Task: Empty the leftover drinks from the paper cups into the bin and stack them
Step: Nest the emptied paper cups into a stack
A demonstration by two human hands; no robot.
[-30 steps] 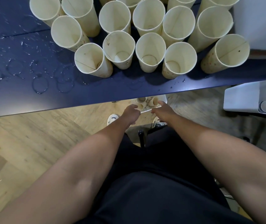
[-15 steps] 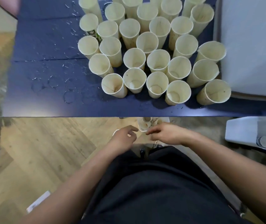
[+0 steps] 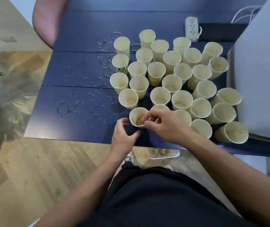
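A dense cluster of upright paper cups point(image 3: 172, 82) is being shown on the dark blue worktop point(image 3: 81, 38), most of them packed rim to rim toward its right half. No stack of nested cups is being shown on the worktop. The near-left cup point(image 3: 137, 117) of the cluster, with a brownish residue visible at its bottom, is being pinched at its near rim by the right hand point(image 3: 163, 125), whose fingertips are curled over the rim edge. The left hand point(image 3: 122, 136) is being held just beside the same cup, its grip spread, thumb and fingers apart and curved toward the cup wall; whether contact is being made cannot be told. A white bin point(image 3: 163, 154) is being seen only in part on the floor below the near edge of the worktop, with several cup-like shapes lying inside; their exact state is too blurred to tell.

Wet rings and droplets point(image 3: 90, 104) are being displayed on the left, bare part of the worktop, which suggests that cups were standing there. A white power strip point(image 3: 191, 28) is lying at the far edge. The task is being judged as well short of done: roughly thirty cups are being left to empty and stack, and the pinched cup is being taken as the one in hand.
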